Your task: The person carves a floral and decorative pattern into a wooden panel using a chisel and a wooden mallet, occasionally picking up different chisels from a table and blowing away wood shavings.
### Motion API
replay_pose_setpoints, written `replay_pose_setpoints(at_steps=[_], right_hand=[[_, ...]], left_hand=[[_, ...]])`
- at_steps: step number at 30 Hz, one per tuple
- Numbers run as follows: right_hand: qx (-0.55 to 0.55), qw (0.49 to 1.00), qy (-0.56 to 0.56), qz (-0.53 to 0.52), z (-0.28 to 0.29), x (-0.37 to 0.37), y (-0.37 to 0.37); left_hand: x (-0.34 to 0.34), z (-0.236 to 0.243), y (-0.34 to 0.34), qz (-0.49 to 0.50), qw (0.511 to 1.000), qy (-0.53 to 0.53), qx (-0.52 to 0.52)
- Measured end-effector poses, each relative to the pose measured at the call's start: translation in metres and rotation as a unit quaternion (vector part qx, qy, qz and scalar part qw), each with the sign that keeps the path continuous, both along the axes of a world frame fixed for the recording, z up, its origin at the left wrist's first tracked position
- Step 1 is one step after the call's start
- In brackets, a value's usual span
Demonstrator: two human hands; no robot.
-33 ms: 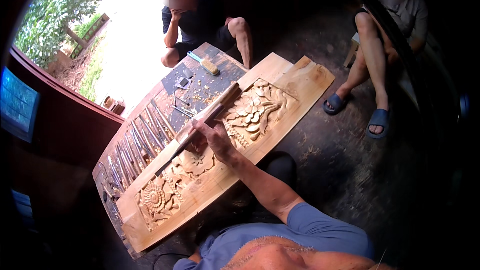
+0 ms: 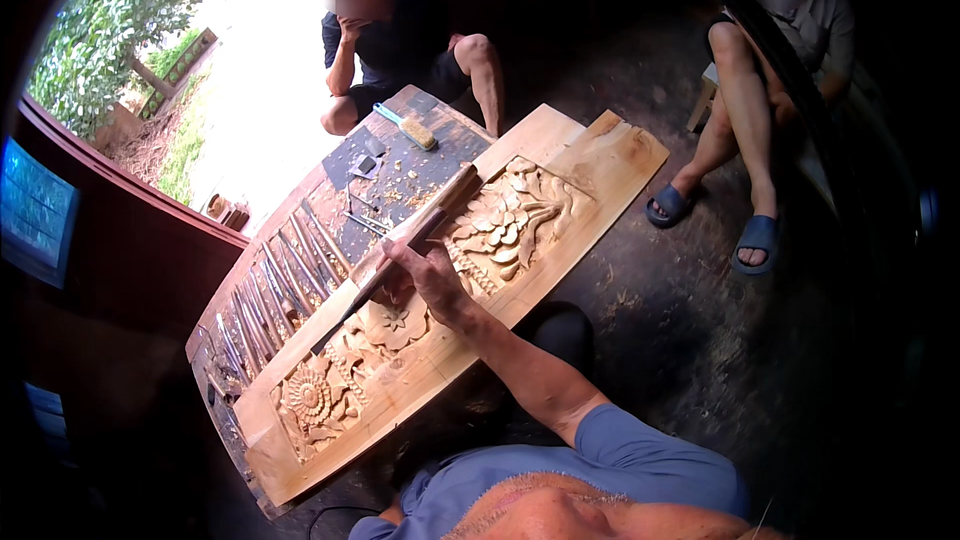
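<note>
My right hand (image 2: 435, 280) is closed around a long, dark tool (image 2: 360, 305) with a brown wooden upper part (image 2: 458, 187), held diagonally over a pale carved wooden panel (image 2: 620, 170). The panel's relief shows a round flower (image 2: 307, 395) at the lower left and leafy forms (image 2: 515, 220) at the upper right. It lies on a dark, worn workbench (image 2: 340, 165). Beyond the panel's far edge rests a row of slender carving tools (image 2: 270, 295) among wood shavings. My left hand does not show; only a bit of that arm appears at the bottom edge.
A blue-handled brush (image 2: 410, 125) and small dark blocks (image 2: 368, 160) lie at the bench's far end. A seated person (image 2: 385, 50) rests a hand at their face beyond it. Another seated person (image 2: 735, 70) in sandals is at the right. A bright doorway (image 2: 240, 80) opens onto greenery.
</note>
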State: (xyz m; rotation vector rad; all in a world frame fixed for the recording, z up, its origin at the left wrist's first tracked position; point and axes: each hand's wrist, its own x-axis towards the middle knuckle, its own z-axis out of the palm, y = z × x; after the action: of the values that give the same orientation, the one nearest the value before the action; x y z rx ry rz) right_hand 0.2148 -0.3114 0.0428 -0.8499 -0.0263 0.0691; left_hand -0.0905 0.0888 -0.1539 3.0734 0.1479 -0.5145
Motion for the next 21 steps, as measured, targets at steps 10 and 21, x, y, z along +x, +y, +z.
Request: replay_pose_setpoints(at_steps=[10,21], right_hand=[[0.015,1.0,0.015,0.003,-0.011,0.004,0.003],[0.058,0.994,-0.09,-0.014,-0.014,0.004,0.004]], left_hand=[[0.002,-0.004,0.008,0.002,1.0,0.01,-0.008],[-0.047,-0.05,0.023,0.004,0.997,-0.012,-0.076]])
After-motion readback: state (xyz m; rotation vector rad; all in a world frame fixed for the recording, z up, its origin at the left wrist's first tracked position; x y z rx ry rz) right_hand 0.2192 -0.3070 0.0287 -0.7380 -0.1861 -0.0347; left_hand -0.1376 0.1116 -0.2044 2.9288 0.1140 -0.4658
